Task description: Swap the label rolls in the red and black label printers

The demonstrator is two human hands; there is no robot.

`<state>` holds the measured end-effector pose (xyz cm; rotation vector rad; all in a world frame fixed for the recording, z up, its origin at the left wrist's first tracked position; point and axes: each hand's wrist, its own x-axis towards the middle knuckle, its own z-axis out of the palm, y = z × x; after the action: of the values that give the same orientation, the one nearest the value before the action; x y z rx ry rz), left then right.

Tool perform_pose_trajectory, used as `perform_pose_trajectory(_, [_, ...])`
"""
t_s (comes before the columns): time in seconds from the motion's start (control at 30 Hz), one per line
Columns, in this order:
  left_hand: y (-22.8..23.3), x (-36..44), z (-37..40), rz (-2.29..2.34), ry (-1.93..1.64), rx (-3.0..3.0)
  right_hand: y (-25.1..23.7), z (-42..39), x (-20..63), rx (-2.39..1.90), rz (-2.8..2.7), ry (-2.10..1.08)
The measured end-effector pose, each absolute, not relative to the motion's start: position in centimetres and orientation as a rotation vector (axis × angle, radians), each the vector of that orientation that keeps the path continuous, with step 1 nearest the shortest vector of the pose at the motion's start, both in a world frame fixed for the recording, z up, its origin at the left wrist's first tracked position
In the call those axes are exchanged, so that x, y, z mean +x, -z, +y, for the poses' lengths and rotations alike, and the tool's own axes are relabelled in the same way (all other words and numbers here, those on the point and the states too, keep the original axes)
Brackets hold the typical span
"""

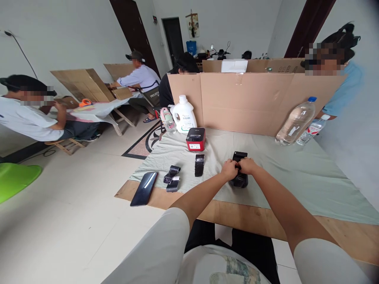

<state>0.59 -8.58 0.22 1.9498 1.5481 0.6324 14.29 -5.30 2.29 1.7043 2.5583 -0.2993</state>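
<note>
on the desk (296, 185), mid-cloth | your left hand (229, 169) and right hand (247, 165) both clamp the black device (239, 173) | looks rigid, smooth, probably slippery; grip its sides

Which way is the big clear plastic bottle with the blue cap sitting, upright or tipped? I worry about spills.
Tipped: the big clear plastic bottle with the blue cap leans, cap up, against the brown cardboard screen.

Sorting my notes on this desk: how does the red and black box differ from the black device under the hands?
The red and black box has red sides and a label; the black device is all black. The box stands untouched farther back; the device sits nearer, with the left hand and right hand both on it. Both rest on the grey cloth.
</note>
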Motion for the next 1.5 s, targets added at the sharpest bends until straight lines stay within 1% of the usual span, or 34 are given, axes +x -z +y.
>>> perform_pose_trajectory(0.23, [-0.5,0.6,-8.3,1.538,-0.565,1.973,-2.8,-5.3,15.2,1.797,2.607,0.423])
perform_pose_trajectory(0.33, [-1.2,0.6,-8.0,1.503,-0.666,1.929,-3.6,-5.6,15.8,1.86,2.674,0.54])
perform_pose_trajectory(0.37, [-1.5,0.4,-8.0,1.459,-0.735,1.888,-3.8,-5.9,15.9,1.915,2.725,0.659])
perform_pose_trajectory(0.4, [-1.7,0.1,-8.1,1.391,-0.81,1.823,-4.0,-6.3,15.8,1.973,2.781,0.848])
perform_pose_trajectory(0.47, [-1.8,-1.2,-8.8,1.206,-0.94,1.633,-4.1,-7.6,15.1,2.051,2.81,1.43])
perform_pose_trajectory(0.53, [-1.6,-3.3,-10.2,1.06,-1.007,1.433,-3.5,-9.5,13.7,2.004,2.613,2.046])
perform_pose_trajectory(0.57, [-1.3,-4.6,-11.0,1.046,-1.01,1.369,-2.9,-10.7,12.7,1.951,2.452,2.27])
perform_pose_trajectory(0.6, [-1.1,-6.1,-11.9,1.08,-0.994,1.344,-2.2,-11.9,11.6,1.888,2.292,2.429])
perform_pose_trajectory(0.67, [-0.9,-9.4,-13.6,1.291,-0.905,1.425,-0.5,-14.3,9.2,1.78,2.042,2.6])
perform_pose_trajectory(0.8, [-1.0,-16.0,-15.5,1.816,-0.582,1.848,2.3,-17.7,5.1,1.661,1.825,2.715])
perform_pose_trajectory(0.93, [-1.1,-20.6,-15.5,2.033,-0.225,2.056,3.0,-19.0,3.4,1.623,1.849,2.688])
perform_pose_trajectory(1.07, [-1.2,-22.6,-15.5,2.016,-0.018,2.231,3.0,-19.5,3.8,1.631,1.939,2.636])
perform_pose_trajectory(1.27, [-2.0,-23.3,-15.5,1.953,0.324,2.375,3.2,-19.9,5.1,1.709,1.943,2.558])
perform_pose_trajectory(1.43, [-1.9,-23.8,-14.2,1.906,0.483,2.362,2.9,-20.0,6.0,1.653,1.995,2.541])
perform_pose_trajectory(1.5, [-2.0,-24.3,-13.6,1.887,0.477,2.328,2.8,-20.1,6.1,1.669,2.012,2.508])
